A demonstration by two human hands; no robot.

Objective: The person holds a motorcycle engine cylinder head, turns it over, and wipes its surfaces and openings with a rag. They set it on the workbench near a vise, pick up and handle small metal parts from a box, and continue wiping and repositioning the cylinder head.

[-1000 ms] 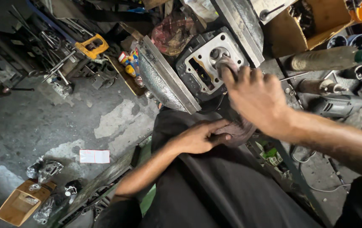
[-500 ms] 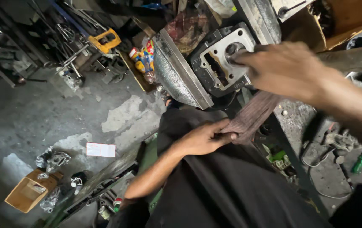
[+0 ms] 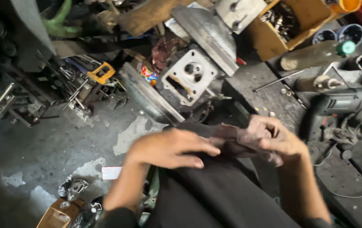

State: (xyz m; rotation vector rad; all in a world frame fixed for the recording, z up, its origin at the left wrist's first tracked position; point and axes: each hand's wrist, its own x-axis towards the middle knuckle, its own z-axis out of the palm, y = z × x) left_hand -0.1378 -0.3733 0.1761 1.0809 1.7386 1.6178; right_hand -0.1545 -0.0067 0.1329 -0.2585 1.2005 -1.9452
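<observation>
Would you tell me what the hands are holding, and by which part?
Both the left hand and right hand hold a reddish-brown sheet, apparently by opposite ends; blur hides the exact grip.

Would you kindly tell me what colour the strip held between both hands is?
The strip is a dull reddish-brown, seen in the head view.

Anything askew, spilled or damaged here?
Mostly clutter. Loose tools sprawl in a heap beside the bench, and a crushed box lies on the stained floor. Both hands grip a worn brownish strip.
</observation>
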